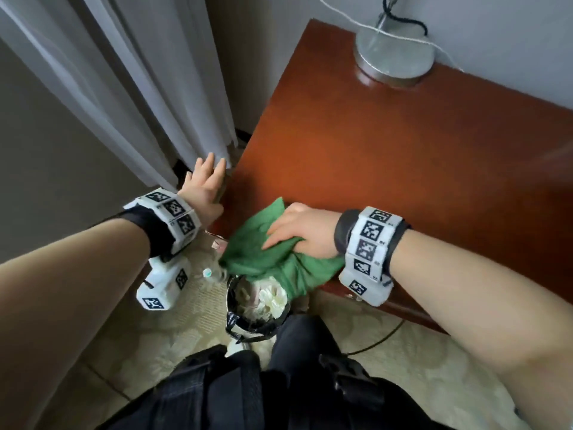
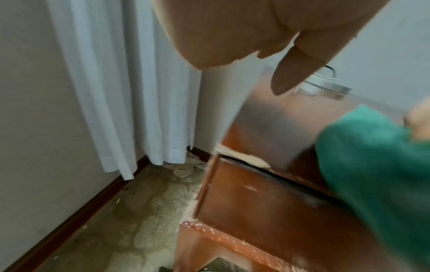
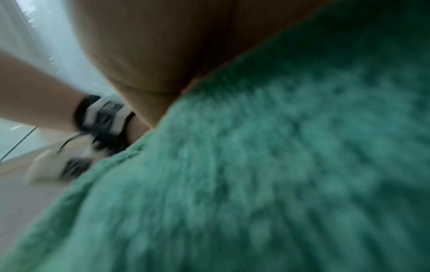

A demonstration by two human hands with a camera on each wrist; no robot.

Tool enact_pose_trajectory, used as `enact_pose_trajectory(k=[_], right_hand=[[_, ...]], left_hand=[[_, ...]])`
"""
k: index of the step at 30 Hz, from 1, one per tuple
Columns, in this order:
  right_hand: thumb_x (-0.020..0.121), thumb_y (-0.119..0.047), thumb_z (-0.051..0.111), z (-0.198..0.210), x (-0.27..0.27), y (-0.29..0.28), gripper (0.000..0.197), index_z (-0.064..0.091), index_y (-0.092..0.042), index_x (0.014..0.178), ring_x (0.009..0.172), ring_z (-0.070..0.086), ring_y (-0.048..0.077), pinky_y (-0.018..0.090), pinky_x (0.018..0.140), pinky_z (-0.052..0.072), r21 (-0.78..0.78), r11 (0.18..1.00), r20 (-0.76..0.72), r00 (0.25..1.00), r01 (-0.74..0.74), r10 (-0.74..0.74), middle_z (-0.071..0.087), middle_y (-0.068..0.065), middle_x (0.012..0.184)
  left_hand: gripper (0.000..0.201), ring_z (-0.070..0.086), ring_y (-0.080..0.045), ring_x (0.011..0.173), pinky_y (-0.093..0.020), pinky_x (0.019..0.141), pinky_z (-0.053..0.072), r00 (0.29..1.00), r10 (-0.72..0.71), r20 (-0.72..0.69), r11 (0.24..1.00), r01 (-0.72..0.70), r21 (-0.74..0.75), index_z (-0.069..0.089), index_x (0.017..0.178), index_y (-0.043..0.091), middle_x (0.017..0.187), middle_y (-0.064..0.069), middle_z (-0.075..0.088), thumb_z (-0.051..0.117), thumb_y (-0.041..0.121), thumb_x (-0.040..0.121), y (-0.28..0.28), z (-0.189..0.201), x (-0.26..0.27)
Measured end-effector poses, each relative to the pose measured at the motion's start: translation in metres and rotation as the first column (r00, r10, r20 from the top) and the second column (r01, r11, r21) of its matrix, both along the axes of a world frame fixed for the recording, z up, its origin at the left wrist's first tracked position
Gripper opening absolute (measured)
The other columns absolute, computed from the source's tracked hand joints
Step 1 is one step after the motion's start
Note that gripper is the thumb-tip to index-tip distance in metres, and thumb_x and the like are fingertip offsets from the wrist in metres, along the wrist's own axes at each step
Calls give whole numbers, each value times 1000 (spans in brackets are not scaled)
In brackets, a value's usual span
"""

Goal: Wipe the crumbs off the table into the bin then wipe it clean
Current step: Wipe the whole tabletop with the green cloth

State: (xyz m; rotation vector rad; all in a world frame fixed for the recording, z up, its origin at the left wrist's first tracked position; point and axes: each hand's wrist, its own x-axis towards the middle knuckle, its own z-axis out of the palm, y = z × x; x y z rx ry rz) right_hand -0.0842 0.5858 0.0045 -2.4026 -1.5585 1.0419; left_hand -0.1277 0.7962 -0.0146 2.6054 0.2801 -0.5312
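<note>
Green cloth (image 1: pixel 273 243) is clutched in the right hand (image 1: pixel 302 232) at the near corner of the worktop (image 1: pixel 403 150), part draped over the edge. Bin (image 1: pixel 235 321), black-lined, sits directly below that hand; crumpled white paper is seen inside. Left hand (image 1: pixel 203 189) is held flat, fingers straight, against the worktop's side edge, gripping nothing.

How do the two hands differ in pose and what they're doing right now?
The left hand is flat with straight fingers against the table's side edge, holding nothing; the right hand grips the green cloth at the front corner, above the bin. Both wear marker-covered wrist cameras.
</note>
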Motion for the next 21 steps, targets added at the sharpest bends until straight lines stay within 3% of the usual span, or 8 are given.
enact_pose_trajectory(k=[4, 7, 9, 11, 13, 16, 18, 21], right_hand=[[91, -4, 49, 24, 13, -89, 50, 44, -25, 136, 133, 32, 21, 18, 103, 13, 172, 836, 86, 838, 521, -540, 45, 2, 141], [93, -9, 49, 31, 32, -182, 49, 41, -21, 140, 137, 30, 23, 26, 110, 14, 275, 467, 250, 407, 840, -879, 41, 9, 145], [93, -15, 47, 21, 44, -242, 51, 37, -23, 142, 137, 29, 29, 32, 112, 17, 233, 170, 332, 86, 957, -939, 37, 14, 146], [93, -17, 45, 3, 49, -283, 53, 33, -23, 144, 135, 30, 34, 35, 111, 22, 103, -42, 356, -76, 994, -932, 32, 14, 148], [94, -13, 43, -14, 54, -299, 55, 28, -19, 146, 137, 25, 33, 38, 112, 22, 4, -97, 310, -93, 995, -946, 24, 15, 151], [93, -13, 41, -26, 75, -289, 62, 17, -31, 148, 136, 19, 33, 48, 113, 18, -44, -25, 376, -7, 999, -927, 12, 4, 154], [94, -18, 40, -26, 93, -271, 61, 17, -41, 146, 133, 19, 31, 47, 114, 19, -35, 100, 380, 106, 994, -919, 11, -4, 154], [93, -20, 40, -29, 98, -228, 57, 23, -42, 144, 135, 18, 28, 42, 112, 21, 40, 426, 354, 386, 904, -852, 15, -7, 153]], left_hand=[[82, -13, -30, 144, -40, 116, -3, 975, -220, -35, 966, 222, 135, -3, 150, 20, 156, -12, -16, 52, 36, 92, -53, -11, -9], [79, -20, -26, 142, -39, 116, -7, 931, -345, -120, 908, 363, 210, -10, 149, 26, 154, -9, -24, 41, 50, 93, -101, -16, -9], [79, -21, -25, 142, -39, 117, -7, 918, -374, -129, 888, 395, 236, -12, 148, 27, 154, -6, -25, 39, 52, 94, -130, -19, -5], [78, -19, -24, 143, -39, 117, -7, 927, -346, -144, 900, 371, 229, -10, 149, 27, 155, -5, -23, 38, 53, 93, -156, -22, -2], [78, -18, -23, 143, -40, 116, -7, 937, -296, -184, 913, 334, 233, -10, 149, 27, 155, -4, -23, 38, 53, 93, -175, -27, 0], [76, -15, -21, 144, -37, 116, -7, 955, -245, -168, 917, 285, 278, -9, 149, 28, 155, -2, -22, 37, 53, 93, -183, -33, -4], [73, -12, -17, 145, -33, 116, -6, 965, -230, -126, 928, 257, 268, -6, 149, 29, 156, 2, -18, 38, 49, 95, -179, -33, -11], [71, -8, -15, 145, -31, 118, -1, 974, -181, -138, 942, 212, 261, -5, 149, 28, 156, 6, -14, 40, 43, 96, -165, -29, -29]])
